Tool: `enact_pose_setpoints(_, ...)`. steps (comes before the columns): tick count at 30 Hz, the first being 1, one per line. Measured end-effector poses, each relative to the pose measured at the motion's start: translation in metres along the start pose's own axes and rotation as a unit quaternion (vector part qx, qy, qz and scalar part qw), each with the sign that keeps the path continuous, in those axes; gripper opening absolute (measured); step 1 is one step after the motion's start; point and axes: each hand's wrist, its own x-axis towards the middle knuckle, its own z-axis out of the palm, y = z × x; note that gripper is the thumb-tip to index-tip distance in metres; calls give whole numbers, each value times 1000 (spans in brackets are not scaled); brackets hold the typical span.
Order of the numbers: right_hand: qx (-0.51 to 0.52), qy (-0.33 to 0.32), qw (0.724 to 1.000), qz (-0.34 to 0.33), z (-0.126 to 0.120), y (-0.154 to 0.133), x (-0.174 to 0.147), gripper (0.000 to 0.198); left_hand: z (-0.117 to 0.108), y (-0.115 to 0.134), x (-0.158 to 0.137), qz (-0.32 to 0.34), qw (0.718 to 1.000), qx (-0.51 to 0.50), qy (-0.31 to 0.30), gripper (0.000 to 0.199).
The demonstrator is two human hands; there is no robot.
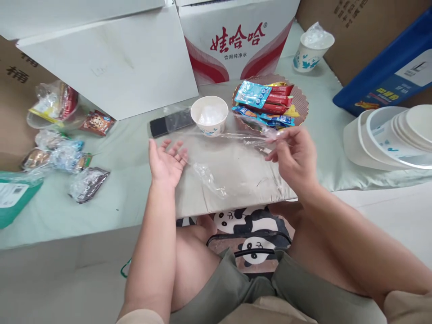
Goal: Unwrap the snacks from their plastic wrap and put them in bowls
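My right hand (297,158) is closed, its thumb and fingers pinching the edge of a clear plastic bag (216,180). The thin film stretches leftward over the table toward my left hand (166,164). That hand is turned palm up with its fingers spread; whether the film touches them I cannot tell. Just beyond the bag stands a white paper cup (209,128) with crumpled clear plastic inside. A black flat device (167,123) lies to the left of the cup, partly under film. To the right, a clear scalloped plate (304,110) carries several snack packets (270,100).
Several wrapped snacks (67,155) and a plastic bowl (40,119) lie at the left. White boxes (232,45) line the back. A second paper cup (312,49) stands back right, near a blue package (374,76). White buckets (357,141) with stacked cups are at the right edge.
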Motion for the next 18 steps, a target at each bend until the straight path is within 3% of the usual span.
enact_pose_setpoints(2, 12, 26, 1000, -1, -2, 1, -1, 7, 1, -3, -4, -53, 993, 57, -86, 52)
enact_pose_setpoints(5, 9, 39, 999, -4, -5, 4, 0, 7, 7, -11, -14, -143, 952, 182, -199, 49)
enact_pose_setpoints(7, -7, 48, 999, -7, -9, 6, 3, 11, 11, -16, -17, -148, 937, 245, -200, 41)
enact_pose_setpoints(10, -39, 82, 996, -13, -17, 8, 7, 17, 14, -19, -15, -92, 948, 264, -154, 30)
enact_pose_setpoints(14, -34, 111, 993, -29, -26, 6, 8, 21, 14, -15, -11, -39, 975, 152, -156, 31)
enact_pose_setpoints(16, -8, 99, 995, -17, -28, 3, 6, 21, 15, -13, -14, -71, 980, 82, -169, 27)
enact_pose_setpoints(18, 19, 76, 997, 21, -30, 0, 4, 28, 17, -13, -17, -162, 964, 89, -191, 31)
